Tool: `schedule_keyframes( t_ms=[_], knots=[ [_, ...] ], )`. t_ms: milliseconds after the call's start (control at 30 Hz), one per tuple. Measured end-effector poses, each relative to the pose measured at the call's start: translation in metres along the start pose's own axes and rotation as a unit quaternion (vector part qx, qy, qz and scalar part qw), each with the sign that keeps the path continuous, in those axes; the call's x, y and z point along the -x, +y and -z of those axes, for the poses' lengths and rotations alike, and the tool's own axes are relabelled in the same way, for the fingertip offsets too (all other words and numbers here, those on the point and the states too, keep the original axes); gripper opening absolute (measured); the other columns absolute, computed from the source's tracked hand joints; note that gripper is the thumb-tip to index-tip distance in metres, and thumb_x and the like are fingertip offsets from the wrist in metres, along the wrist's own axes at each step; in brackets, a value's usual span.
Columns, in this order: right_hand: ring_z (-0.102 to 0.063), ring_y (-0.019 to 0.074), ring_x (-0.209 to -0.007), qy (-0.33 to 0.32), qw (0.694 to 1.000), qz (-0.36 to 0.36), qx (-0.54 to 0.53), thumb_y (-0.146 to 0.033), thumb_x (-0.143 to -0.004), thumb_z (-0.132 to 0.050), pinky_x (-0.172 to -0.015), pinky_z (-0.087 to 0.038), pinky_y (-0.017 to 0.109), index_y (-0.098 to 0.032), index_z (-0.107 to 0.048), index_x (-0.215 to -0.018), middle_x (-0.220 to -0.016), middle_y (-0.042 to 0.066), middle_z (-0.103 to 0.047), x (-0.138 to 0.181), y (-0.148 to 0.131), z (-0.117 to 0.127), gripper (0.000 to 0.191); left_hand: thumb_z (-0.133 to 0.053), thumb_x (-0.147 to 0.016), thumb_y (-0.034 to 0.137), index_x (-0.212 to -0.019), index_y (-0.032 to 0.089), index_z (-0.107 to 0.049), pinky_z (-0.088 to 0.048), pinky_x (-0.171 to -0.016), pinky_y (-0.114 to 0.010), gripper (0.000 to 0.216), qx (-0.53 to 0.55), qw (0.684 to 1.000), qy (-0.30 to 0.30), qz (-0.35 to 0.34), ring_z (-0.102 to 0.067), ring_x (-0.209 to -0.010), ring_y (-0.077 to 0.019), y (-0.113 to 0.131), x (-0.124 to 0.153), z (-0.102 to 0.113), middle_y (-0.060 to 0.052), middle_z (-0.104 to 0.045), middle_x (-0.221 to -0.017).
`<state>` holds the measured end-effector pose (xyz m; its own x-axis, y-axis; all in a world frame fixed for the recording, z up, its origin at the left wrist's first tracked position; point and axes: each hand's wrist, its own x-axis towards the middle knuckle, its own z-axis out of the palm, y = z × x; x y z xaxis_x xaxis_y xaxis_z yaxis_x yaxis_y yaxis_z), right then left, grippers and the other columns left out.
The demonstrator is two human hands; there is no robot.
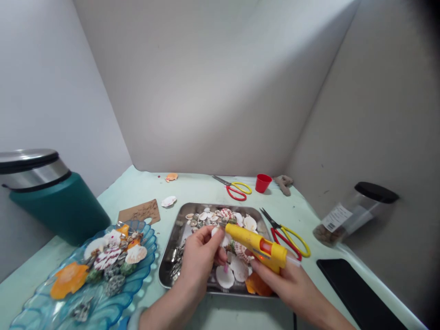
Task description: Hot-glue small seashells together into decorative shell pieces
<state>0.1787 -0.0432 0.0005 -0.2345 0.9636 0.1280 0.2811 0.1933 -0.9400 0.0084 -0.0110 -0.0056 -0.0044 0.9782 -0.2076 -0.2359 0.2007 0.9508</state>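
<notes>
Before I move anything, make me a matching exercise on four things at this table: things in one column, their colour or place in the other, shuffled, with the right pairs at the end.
Things
1. Glue gun
2. Small cup
3. Flask
4. Scalloped dish

Colour or place
A. Clear blue, with shells on it
B. Red, near the back edge of the table
C. Held in the right hand
D. Teal body, standing at the far left

Right pairs: 1-C, 2-B, 3-D, 4-A
</notes>
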Motion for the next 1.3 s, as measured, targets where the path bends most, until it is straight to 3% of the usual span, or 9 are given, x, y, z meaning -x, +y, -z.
schedule_keyframes(
  t_ms=[233,433,633,933,1100,1300],
  knots=[
    [-0.064,0.0218,-0.073,0.023,1.000,0.004,0.000,-0.034,-0.082,-0.056,-0.066,-0.055,0.029,-0.017,-0.068,-0.086,-0.075,0.004,-0.066,0.001,0.001,-0.003,0.021,-0.065,-0.073,0.037,-0.075,0.014,-0.058,-0.037,-0.042,-0.018,0.024,-0.006,1.000,0.005,-0.005,-0.046,-0.037,-0.0085,0.000,0.001,0.001,0.003,-0.055,-0.039],
    [-0.065,0.0238,-0.078,-0.003,1.000,0.007,0.019,-0.033,-0.082,-0.057,-0.066,-0.056,0.029,-0.018,-0.066,-0.084,-0.076,0.004,-0.067,0.001,0.000,-0.001,0.018,-0.066,-0.071,0.039,-0.076,0.014,-0.061,-0.037,-0.042,-0.018,0.026,-0.009,1.000,0.011,0.001,-0.046,-0.036,-0.0083,0.000,0.001,0.000,0.003,-0.054,-0.039],
    [-0.066,0.0240,-0.075,0.018,1.000,-0.006,0.007,-0.032,-0.081,-0.057,-0.058,-0.056,0.027,-0.020,-0.065,-0.082,-0.066,0.003,-0.063,0.003,0.002,-0.004,0.015,-0.066,-0.070,0.037,-0.077,0.013,-0.063,-0.038,-0.042,-0.019,0.025,-0.012,1.000,0.028,-0.009,-0.047,-0.037,-0.0091,0.001,0.002,0.000,0.003,-0.054,-0.040],
    [-0.066,0.0244,-0.076,0.000,1.000,-0.016,0.020,-0.034,-0.081,-0.057,-0.061,-0.056,0.029,-0.020,-0.067,-0.086,-0.072,0.004,-0.067,0.004,0.009,-0.001,0.018,-0.068,-0.068,0.036,-0.081,0.013,-0.064,-0.039,-0.043,-0.020,0.027,-0.012,0.999,0.027,-0.013,-0.047,-0.040,-0.0098,0.000,0.000,0.000,0.003,-0.055,-0.043],
    [-0.066,0.0237,-0.075,0.025,0.999,-0.019,0.020,-0.034,-0.081,-0.057,-0.061,-0.055,0.029,-0.020,-0.067,-0.090,-0.078,0.004,-0.069,0.005,0.008,-0.003,0.019,-0.067,-0.069,0.037,-0.078,0.013,-0.062,-0.039,-0.042,-0.020,0.025,-0.030,0.999,0.020,-0.009,-0.047,-0.038,-0.0097,0.001,0.001,0.000,0.003,-0.055,-0.041],
    [-0.065,0.0248,-0.083,0.001,0.999,-0.005,0.043,-0.034,-0.085,-0.055,-0.068,-0.055,0.030,-0.019,-0.064,-0.090,-0.079,0.004,-0.068,0.004,0.010,0.001,0.018,-0.070,-0.065,0.039,-0.073,0.015,-0.061,-0.039,-0.041,-0.020,0.027,-0.017,1.000,0.019,-0.006,-0.048,-0.037,-0.0103,0.001,0.001,0.000,0.003,-0.055,-0.040]
  ],
)
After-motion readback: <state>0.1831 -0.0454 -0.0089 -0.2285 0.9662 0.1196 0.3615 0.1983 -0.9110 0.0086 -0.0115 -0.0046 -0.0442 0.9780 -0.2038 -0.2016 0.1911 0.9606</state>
